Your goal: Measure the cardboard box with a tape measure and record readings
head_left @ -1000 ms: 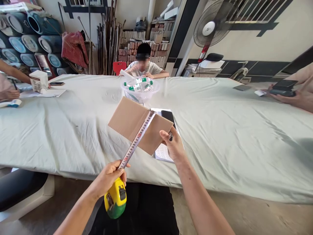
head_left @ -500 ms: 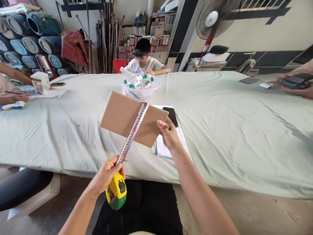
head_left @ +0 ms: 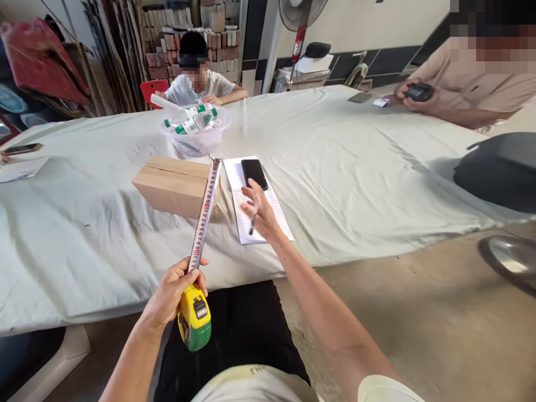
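My left hand (head_left: pixel 180 287) is closed on a yellow and green tape measure (head_left: pixel 196 319), gripping the drawn-out blade (head_left: pixel 203 218) near the case. The blade slants up and away, its hooked end beside the right end of a brown cardboard box (head_left: pixel 171 184) resting on the table. In my right hand (head_left: pixel 263 215) a dark-tipped pen (head_left: pixel 252 220) is held with the fingers partly spread. That hand hovers over printed sheets (head_left: pixel 247 231), close to a black smartphone (head_left: pixel 254 173) lying on them.
A clear plastic basin (head_left: pixel 196 139) of green-capped bottles stands beyond the box. Across the cloth-covered table (head_left: pixel 335 184) sits a person (head_left: pixel 201 84). At right another person (head_left: pixel 473 84) holds a dark device (head_left: pixel 419 92). A dark rounded object (head_left: pixel 498 173) lies near the right edge.
The box, earlier raised and tilted in my right hand, now rests on the table. My right hand has let it go and moved over the papers. The view has turned right.
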Tool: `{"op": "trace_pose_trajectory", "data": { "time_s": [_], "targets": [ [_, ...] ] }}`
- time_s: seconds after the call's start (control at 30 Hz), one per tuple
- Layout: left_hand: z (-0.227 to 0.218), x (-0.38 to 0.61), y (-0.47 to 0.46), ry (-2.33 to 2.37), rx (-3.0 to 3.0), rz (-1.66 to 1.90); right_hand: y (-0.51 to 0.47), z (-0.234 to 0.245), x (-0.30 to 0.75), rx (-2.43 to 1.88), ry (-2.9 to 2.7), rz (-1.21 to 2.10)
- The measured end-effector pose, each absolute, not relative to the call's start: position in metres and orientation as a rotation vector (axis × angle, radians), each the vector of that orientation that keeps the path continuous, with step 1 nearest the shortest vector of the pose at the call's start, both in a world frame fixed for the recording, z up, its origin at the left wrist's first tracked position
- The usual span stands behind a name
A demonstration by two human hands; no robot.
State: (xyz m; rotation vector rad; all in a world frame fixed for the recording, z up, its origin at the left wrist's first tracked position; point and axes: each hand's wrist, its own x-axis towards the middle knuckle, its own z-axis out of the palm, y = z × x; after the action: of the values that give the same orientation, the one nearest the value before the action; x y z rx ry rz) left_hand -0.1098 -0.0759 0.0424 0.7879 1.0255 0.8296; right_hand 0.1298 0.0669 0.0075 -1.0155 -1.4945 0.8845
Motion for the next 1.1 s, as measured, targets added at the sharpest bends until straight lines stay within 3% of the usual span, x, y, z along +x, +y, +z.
{"op": "trace_pose_trajectory", "data": {
  "time_s": [0.23,0.53,1.1],
  "targets": [
    [0.033,-0.047,-0.052,0.806,0.695,0.701,0.012,-0.014,0.223,-1.261,-1.206,0.768],
    [0.008,0.037,-0.020,0.617,0.507,0.596,-0.028,-0.020,0.222,-1.343,-1.490,0.596],
    [0.000,0.040,-0.015,0.647,0.362,0.551,-0.027,-0.025,0.218,-1.489,-1.664,0.466]
  ]
}}
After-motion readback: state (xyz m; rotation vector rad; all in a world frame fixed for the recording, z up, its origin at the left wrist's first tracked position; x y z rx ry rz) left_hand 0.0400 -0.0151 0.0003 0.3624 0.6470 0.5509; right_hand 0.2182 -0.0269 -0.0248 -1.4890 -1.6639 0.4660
